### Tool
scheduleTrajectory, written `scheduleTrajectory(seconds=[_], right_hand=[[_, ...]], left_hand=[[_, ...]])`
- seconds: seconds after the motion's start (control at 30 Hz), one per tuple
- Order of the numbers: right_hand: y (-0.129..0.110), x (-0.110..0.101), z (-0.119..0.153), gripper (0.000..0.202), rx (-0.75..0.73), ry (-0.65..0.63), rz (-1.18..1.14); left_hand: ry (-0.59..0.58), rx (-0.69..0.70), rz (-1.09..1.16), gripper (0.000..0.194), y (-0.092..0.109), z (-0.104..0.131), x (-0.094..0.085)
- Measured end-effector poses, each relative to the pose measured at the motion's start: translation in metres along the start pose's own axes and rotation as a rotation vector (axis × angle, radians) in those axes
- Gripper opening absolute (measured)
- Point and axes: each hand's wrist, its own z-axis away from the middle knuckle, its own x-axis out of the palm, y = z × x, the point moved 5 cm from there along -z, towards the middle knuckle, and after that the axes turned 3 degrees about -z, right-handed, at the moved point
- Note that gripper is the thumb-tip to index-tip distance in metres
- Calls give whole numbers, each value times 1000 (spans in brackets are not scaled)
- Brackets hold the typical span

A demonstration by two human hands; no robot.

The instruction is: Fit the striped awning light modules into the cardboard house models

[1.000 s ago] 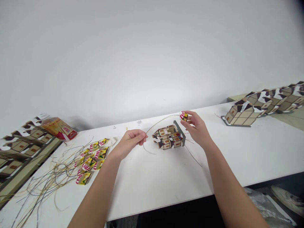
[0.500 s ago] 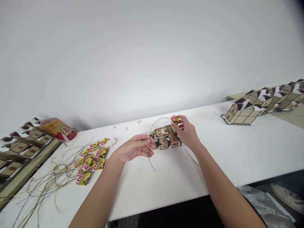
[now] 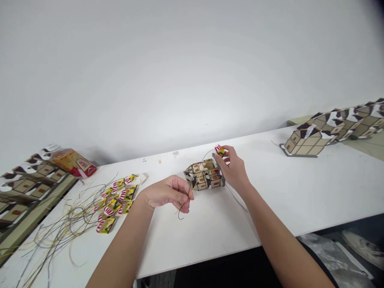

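My left hand [image 3: 172,195] pinches a thin black wire and a yellow wire [image 3: 194,186], whose loose ends stick out below the fingertips. My right hand [image 3: 232,166] holds a small red-and-white striped, yellow piece [image 3: 220,151] between thumb and fingers; the wires run from it toward my left hand. Between the hands a small model house [image 3: 207,181] lies on its side on the white table, its decorated windows showing and its grey base toward my right hand. A thin wire [image 3: 237,197] trails from the house to the lower right.
On the left lie several striped yellow pieces [image 3: 113,207] with tangled wires [image 3: 72,222]. Behind them are a bottle [image 3: 72,161] and a row of model houses [image 3: 28,182]. A model house [image 3: 307,142] stands at the right, before several more. The table's front edge [image 3: 198,263] is near me.
My left hand has moved slightly down, drawing the wires straighter. My right hand and the striped piece have shifted a little left, and the house has shifted slightly left, showing more of its grey base.
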Motion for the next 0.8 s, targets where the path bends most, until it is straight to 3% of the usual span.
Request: scheduleTrajectory(seconds=[0.2,0.37,0.63,0.8], right_hand=[[0,-7,-1,50,10,69,-16],[-1,-5,0,50,21,31,15],[1,-6,0,50,46,14,-11],[0,-6,0,49,53,12,-17]], left_hand=[[-76,-55,-139,16,-4,0,1],[-38,117,-197,16,4,-2,-2],[316,434,185,32,20,2,-18],[559,516,200,31,24,1,-32]])
